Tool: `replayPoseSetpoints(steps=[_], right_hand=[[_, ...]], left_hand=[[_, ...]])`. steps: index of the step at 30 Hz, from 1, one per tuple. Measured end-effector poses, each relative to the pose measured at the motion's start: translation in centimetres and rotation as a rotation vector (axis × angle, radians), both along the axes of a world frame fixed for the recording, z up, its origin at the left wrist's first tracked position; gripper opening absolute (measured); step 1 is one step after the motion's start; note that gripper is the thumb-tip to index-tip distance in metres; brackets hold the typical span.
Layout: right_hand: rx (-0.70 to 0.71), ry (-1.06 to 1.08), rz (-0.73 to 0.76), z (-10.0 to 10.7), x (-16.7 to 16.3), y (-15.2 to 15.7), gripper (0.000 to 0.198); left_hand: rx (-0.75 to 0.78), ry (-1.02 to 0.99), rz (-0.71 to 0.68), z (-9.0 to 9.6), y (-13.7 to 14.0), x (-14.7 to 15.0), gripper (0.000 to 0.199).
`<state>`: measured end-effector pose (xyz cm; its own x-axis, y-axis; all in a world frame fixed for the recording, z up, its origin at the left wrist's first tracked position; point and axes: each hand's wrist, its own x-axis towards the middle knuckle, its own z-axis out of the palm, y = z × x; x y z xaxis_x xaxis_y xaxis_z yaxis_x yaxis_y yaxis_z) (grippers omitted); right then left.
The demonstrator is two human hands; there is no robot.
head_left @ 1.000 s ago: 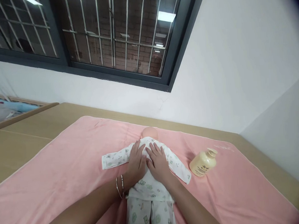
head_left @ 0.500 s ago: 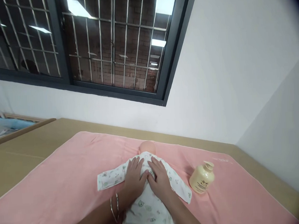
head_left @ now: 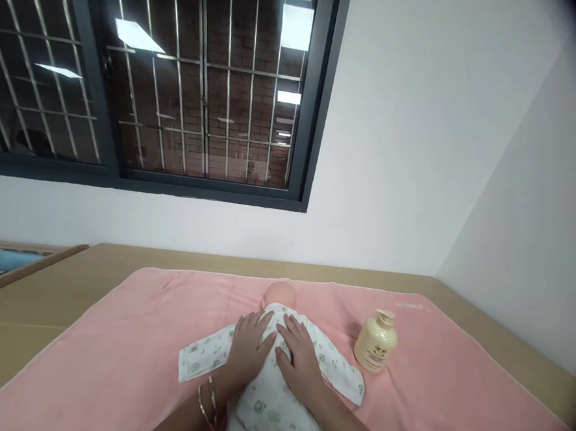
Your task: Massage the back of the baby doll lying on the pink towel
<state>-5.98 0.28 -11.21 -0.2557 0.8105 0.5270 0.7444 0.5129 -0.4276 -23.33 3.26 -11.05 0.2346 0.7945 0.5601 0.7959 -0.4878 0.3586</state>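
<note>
A baby doll (head_left: 279,295) lies on a pink blanket (head_left: 130,355), its bald head toward the wall. It wears a white printed top (head_left: 268,408) with long sleeves spread out to both sides. My left hand (head_left: 250,348) rests flat on the upper left of the top, fingers stretched out. On the upper right of it lies my right hand (head_left: 299,358), also flat with fingers apart. Fabric shows between the two thumbs. Two bangles circle my left wrist. The doll's face is not visible, and its lower part runs out of the picture.
A cream pump bottle (head_left: 376,341) stands on the blanket to the right of the doll's sleeve. Beneath the blanket is a tan surface (head_left: 77,280) that meets the white wall. A barred window (head_left: 203,97) is above. At far left sits a wooden-edged bin (head_left: 32,263) holding something blue.
My hands have spread a little apart, the thumbs no longer close together. Both stay flat on the doll's top. The whole view has shifted slightly.
</note>
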Motion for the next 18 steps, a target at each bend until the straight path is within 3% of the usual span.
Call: replayPoseSetpoints(steps=[5,8,10,12,15,18], right_hand=[[-0.065,-0.028,0.023,1.7,1.2,-0.9,0.048],[-0.008,-0.036,-0.052,3.2,4.2,-2.2,0.05],[0.091,-0.017,-0.15,4.3,7.1,-2.7,0.051],[0.202,0.032,-0.302,5.2,10.3,-2.8,0.054],[0.257,0.062,-0.536,6.2,14.1,-1.9,0.062],[0.177,-0.039,-0.644,6.3,15.7,-0.7,0.061]], left_hand=[[-0.139,-0.051,0.072,0.9,-0.2,0.9,0.043],[-0.199,-0.144,0.095,1.7,-0.6,2.4,0.048],[-0.187,-0.257,-0.021,3.0,-0.7,4.2,0.052],[-0.252,-0.41,-0.247,5.1,-0.4,6.6,0.053],[-0.631,-0.734,-0.506,8.9,0.9,11.3,0.061],[-1.102,-1.014,-0.663,11.2,2.3,16.3,0.074]])
